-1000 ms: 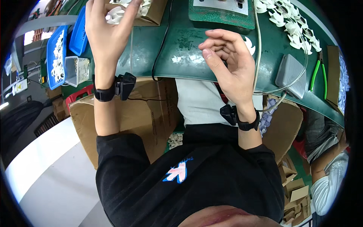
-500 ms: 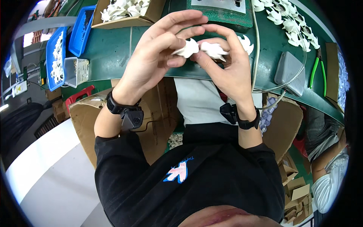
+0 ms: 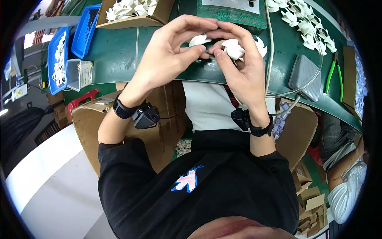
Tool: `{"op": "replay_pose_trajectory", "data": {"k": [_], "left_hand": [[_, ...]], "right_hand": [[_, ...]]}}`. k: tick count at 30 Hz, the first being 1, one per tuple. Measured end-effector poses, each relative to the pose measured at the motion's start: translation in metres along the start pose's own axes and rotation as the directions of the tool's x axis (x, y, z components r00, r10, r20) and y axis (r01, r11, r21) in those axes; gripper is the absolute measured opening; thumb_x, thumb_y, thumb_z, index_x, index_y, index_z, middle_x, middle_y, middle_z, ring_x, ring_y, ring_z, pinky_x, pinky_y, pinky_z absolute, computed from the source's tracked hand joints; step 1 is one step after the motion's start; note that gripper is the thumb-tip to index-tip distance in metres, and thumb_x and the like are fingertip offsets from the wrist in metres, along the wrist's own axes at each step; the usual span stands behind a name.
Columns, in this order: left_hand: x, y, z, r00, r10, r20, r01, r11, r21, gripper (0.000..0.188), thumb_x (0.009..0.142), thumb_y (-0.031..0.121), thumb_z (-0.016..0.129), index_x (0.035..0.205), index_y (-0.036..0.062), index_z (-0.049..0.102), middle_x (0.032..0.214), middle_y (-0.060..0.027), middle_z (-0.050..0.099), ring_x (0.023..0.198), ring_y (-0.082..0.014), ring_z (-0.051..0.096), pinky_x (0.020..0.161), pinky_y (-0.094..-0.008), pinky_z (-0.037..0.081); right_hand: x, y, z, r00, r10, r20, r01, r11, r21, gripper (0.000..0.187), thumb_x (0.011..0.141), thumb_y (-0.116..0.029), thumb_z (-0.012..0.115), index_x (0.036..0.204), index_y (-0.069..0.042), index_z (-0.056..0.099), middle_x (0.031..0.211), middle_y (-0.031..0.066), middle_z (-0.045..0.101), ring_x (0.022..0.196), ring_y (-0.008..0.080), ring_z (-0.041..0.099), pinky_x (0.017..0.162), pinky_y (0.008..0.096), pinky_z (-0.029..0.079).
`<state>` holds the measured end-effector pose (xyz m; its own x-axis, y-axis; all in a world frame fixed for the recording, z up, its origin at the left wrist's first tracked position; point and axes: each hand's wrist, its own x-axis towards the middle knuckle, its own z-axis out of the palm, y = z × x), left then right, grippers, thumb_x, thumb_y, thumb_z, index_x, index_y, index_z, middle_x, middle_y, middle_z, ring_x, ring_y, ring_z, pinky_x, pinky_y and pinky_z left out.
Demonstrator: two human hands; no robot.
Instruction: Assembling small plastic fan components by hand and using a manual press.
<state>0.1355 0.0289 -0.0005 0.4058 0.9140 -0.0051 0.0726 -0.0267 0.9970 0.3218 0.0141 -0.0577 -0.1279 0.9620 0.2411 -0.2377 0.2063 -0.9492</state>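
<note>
Both hands are raised over the near edge of the green table, fingertips almost meeting. My left hand (image 3: 165,55) curls around a small white spiky plastic part (image 3: 200,40), partly hidden behind the thumb and fingers. In my right hand (image 3: 246,65), thumb and fingers grip a similar white plastic part (image 3: 233,49) with curved points. The two parts are apart. Just beyond my right fingers, another white curved piece (image 3: 261,47) rests on the table.
A cardboard box (image 3: 133,24) of white parts stands at back left, near blue trays (image 3: 51,73) and a clear tub (image 3: 85,75). A green machine base (image 3: 234,18) is ahead. At right are a grey pedal (image 3: 305,75), cables, green-handled pliers (image 3: 341,81) and scattered white parts (image 3: 306,27).
My left wrist has turned, its thumb swinging lower and its part now more covered. The part in my right hand has rotated, and the two parts are farther apart.
</note>
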Motion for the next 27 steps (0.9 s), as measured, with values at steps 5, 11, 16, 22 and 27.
{"op": "replay_pose_trajectory", "data": {"k": [5,11,16,22,27], "left_hand": [[0.004,-0.014,-0.003,0.925,0.377,0.049,-0.251,0.509,0.824,0.021,0.088,-0.005,0.069,0.107,0.0049,0.070,0.109,-0.0095,0.069,0.094,-0.0328,0.069,0.078,-0.0385,0.058],[0.005,0.008,-0.018,0.917,0.390,0.088,-0.212,0.290,0.933,0.028,0.084,0.013,0.083,0.111,0.0084,0.075,0.115,-0.0049,0.073,0.096,-0.0257,0.071,0.074,-0.0336,0.058],[0.001,0.002,-0.026,0.961,0.246,0.129,-0.165,0.132,0.977,0.035,0.084,0.023,0.084,0.115,0.0104,0.075,0.112,-0.0051,0.073,0.101,-0.0267,0.069,0.083,-0.0366,0.058],[0.004,0.013,-0.026,0.977,0.211,0.013,-0.125,0.526,0.841,0.026,0.100,0.022,0.071,0.121,0.0068,0.072,0.103,-0.0053,0.073,0.086,-0.0133,0.065,0.068,-0.0255,0.048],[0.001,0.007,-0.021,0.970,-0.234,-0.063,0.243,0.941,0.237,0.039,0.113,0.036,0.048,0.118,0.0027,0.068,0.092,-0.0019,0.072,0.086,-0.0087,0.066,0.070,-0.0244,0.049]], "right_hand": [[-0.001,-0.004,-0.003,1.000,-0.012,0.007,0.013,0.992,-0.128,0.057,0.084,0.008,0.054,0.140,0.000,0.054,0.132,0.0139,0.065,0.115,0.0208,0.067,0.083,0.0300,0.056],[0.001,0.006,-0.004,0.980,-0.196,0.025,0.196,0.944,-0.267,0.060,0.079,0.008,0.052,0.138,0.000,0.054,0.134,0.0184,0.062,0.123,0.0322,0.063,0.101,0.0395,0.051],[0.004,0.001,0.003,0.975,-0.222,0.023,0.213,0.894,-0.394,0.054,0.080,0.010,0.058,0.133,-0.004,0.059,0.128,0.0176,0.063,0.116,0.0360,0.066,0.096,0.0413,0.054],[0.003,0.003,0.003,0.979,-0.202,-0.007,0.187,0.919,-0.347,0.054,0.080,0.010,0.063,0.131,-0.006,0.061,0.124,0.0164,0.064,0.111,0.0335,0.068,0.090,0.0389,0.056],[0.001,0.001,-0.001,0.966,-0.258,0.018,0.250,0.913,-0.322,0.054,0.082,0.012,0.066,0.133,-0.004,0.060,0.129,0.0156,0.063,0.117,0.0286,0.067,0.097,0.0363,0.055]]}}
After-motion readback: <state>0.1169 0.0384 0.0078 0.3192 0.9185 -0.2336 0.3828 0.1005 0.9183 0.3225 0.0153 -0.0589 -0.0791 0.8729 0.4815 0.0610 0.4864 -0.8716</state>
